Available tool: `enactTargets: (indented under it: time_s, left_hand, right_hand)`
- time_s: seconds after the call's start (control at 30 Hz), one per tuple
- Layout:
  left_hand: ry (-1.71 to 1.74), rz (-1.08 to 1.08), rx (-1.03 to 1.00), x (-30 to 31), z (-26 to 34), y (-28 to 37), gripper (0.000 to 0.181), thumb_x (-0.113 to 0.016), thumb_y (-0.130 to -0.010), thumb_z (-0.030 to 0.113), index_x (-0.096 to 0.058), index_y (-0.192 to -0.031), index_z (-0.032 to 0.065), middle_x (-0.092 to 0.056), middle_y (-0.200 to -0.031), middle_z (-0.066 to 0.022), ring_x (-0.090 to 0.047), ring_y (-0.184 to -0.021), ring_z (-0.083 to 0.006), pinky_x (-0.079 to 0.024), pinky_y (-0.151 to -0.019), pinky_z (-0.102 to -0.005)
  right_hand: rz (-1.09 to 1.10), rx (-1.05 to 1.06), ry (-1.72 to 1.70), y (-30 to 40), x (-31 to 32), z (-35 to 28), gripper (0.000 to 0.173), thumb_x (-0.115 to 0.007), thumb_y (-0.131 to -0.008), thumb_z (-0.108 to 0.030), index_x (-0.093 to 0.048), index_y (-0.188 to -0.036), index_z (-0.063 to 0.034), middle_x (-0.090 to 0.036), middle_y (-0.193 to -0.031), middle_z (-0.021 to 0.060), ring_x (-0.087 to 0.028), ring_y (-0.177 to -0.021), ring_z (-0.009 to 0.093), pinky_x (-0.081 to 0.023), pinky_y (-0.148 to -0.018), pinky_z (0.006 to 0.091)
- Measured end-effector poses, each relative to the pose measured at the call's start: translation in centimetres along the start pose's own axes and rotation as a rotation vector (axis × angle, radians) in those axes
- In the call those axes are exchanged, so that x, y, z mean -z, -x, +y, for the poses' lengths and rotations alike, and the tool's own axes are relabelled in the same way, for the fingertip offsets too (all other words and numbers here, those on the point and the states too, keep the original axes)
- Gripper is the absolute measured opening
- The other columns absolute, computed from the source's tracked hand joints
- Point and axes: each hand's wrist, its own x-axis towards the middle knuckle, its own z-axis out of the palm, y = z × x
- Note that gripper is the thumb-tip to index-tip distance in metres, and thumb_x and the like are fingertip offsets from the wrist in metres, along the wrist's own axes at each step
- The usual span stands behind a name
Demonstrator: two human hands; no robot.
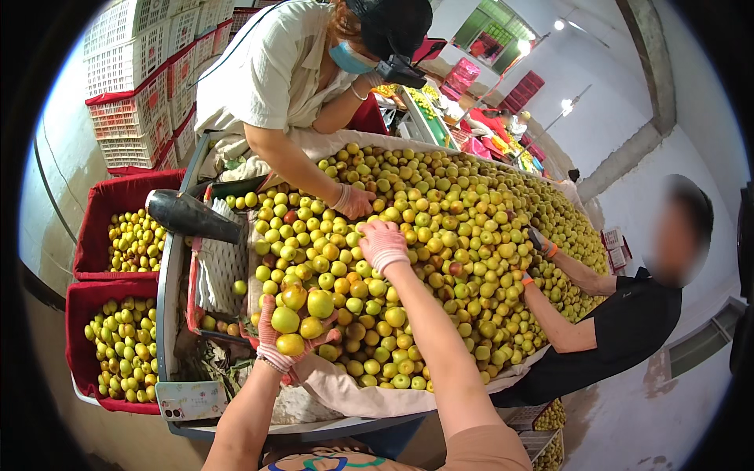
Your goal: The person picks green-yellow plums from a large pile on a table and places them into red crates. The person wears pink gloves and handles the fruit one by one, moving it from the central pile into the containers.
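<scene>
A large heap of yellow-green, round fruit [459, 235], jujubes or small plums by their look, lies on a cloth-lined table before me. My left hand [288, 335], in a pink-and-white knit glove, is palm up at the heap's near left edge and cradles several fruits [285, 319], some greenish, some tinged with brown. My right hand [383, 242], gloved alike, reaches palm down onto the middle of the heap, its fingers bent over the fruit. Whether it grips one is hidden. Just beyond it, a co-worker's gloved hand [354, 202] touches the heap.
A black hair dryer [191, 215] lies over white foam netting [221, 271]. Two red-lined crates [112, 406] of fruit stand at left, a phone [191, 400] on the table's corner. Another co-worker's hands [539, 242] work at right. Stacked plastic crates [126, 112] rise behind.
</scene>
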Motion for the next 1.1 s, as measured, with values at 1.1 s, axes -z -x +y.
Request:
enactTargets:
  time_s: [1.1]
  left_hand:
    - [0.090,-0.108,-0.050,0.5,0.7,-0.5,0.078,-0.048,-0.092,0.066,-0.041,-0.147,0.0111,-0.042,-0.148,-0.0197,-0.036,-0.137,-0.0486,-0.028,-0.105,-0.0764]
  right_hand:
    - [-0.642,0.010,0.208,-1.5,-1.5,0.4,0.042,-0.059,-0.079,-0.022,-0.064,-0.119,-0.0075,-0.067,-0.121,0.0157,-0.064,-0.113,0.030,-0.051,-0.095,0.0402]
